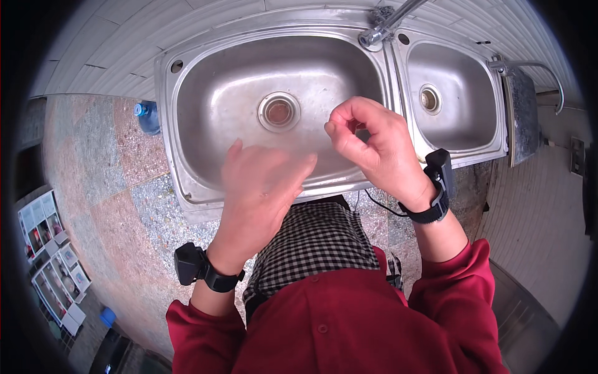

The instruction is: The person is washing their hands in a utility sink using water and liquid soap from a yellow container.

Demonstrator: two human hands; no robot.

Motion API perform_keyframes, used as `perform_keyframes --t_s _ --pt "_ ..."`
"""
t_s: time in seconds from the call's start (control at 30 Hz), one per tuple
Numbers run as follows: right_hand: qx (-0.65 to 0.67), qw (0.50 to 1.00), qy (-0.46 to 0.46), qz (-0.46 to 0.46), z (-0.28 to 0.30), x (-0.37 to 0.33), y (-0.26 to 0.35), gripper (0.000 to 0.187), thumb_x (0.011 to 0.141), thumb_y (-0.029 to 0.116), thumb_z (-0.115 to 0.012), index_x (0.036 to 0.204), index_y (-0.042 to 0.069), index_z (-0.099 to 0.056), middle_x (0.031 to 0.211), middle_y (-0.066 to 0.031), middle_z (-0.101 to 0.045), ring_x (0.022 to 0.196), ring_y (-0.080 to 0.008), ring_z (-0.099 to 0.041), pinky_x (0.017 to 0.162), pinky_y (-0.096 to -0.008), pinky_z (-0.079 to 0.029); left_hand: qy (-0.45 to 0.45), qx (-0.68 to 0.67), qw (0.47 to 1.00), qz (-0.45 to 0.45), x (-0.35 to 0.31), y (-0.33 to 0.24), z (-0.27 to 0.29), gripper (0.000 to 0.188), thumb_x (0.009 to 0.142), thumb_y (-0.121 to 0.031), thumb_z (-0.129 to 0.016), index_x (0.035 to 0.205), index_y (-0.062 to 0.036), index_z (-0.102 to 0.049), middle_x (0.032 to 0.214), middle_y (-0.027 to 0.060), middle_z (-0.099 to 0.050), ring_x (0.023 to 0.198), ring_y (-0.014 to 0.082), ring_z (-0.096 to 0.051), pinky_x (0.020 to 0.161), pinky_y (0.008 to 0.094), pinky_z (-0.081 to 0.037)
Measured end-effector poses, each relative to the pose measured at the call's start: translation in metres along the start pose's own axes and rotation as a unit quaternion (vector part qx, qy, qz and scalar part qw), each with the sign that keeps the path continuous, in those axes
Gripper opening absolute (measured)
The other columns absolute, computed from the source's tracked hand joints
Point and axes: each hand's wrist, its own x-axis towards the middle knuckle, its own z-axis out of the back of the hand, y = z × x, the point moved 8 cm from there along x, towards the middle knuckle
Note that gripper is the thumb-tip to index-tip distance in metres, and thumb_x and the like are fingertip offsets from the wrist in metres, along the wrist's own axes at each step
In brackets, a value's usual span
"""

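My left hand (261, 187) hovers over the near part of the large steel sink basin (218, 118). Its fingertips are blurred by motion, but the fingers look stretched out and apart, with nothing visible in them. To its right, my right hand (377, 143) is raised above the basin's near right side. Thumb and fingers curl together in a pinch there; anything between them is too small or hidden to make out. The two hands are apart. In the basin's floor sits a round drain (278, 112) with a brownish centre.
A metal faucet (374, 38) stands at the back between the basins. To the right lies a smaller basin (458, 112), with a thin curved spout (548, 68) beyond it. A blue plastic bottle (147, 117) stands left of the sink on the speckled floor (124, 206). White boxes (53, 249) sit far left.
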Motion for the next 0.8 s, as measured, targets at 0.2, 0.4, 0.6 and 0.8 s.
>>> perform_keyframes --t_s 0.2,0.4,0.6,0.8 --pt "0.141 0.987 0.070 -0.011 -0.019 -0.007 0.014 0.012 0.094 0.006 -0.072 0.105 0.004 -0.072 0.091 -0.0061 -0.069 0.081 -0.0135 -0.069 0.072 -0.0291 -0.058 -0.131 -0.679 0.692 0.207 -0.020 0.041 -0.017 0.021 0.107 -0.034 -0.057 0.102 -0.0133 -0.058 0.106 0.0019 -0.052 0.104 0.0201 -0.051 0.110 0.0474 -0.040" --pt "0.063 0.990 -0.013 0.127 -0.032 -0.006 0.059 0.018 0.082 0.010 -0.080 0.099 0.013 -0.076 0.086 -0.0015 -0.069 0.076 -0.0240 -0.068 0.065 -0.0349 -0.056 -0.121 -0.852 0.453 0.232 -0.018 0.024 -0.048 0.031 0.113 -0.036 -0.042 0.116 -0.0125 -0.063 0.129 0.0067 -0.064 0.125 0.0216 -0.057 0.109 0.0443 -0.044" --pt "0.042 0.991 -0.006 0.126 -0.042 -0.004 0.050 0.011 0.082 0.009 -0.077 0.093 0.012 -0.074 0.085 -0.0041 -0.068 0.076 -0.0260 -0.068 0.066 -0.0373 -0.056 -0.142 -0.856 0.405 0.288 -0.022 0.021 -0.053 0.032 0.114 -0.034 -0.043 0.117 -0.0081 -0.062 0.123 0.0066 -0.064 0.120 0.0213 -0.059 0.107 0.0409 -0.046" --pt "0.016 0.989 -0.006 0.148 -0.044 -0.008 0.051 0.012 0.082 0.009 -0.076 0.094 0.009 -0.073 0.086 -0.0063 -0.069 0.077 -0.0279 -0.069 0.066 -0.0384 -0.057 -0.140 -0.870 0.382 0.277 -0.015 0.014 -0.045 0.025 0.113 -0.029 -0.044 0.112 -0.0095 -0.061 0.117 0.0040 -0.064 0.118 0.0183 -0.060 0.107 0.0400 -0.046"
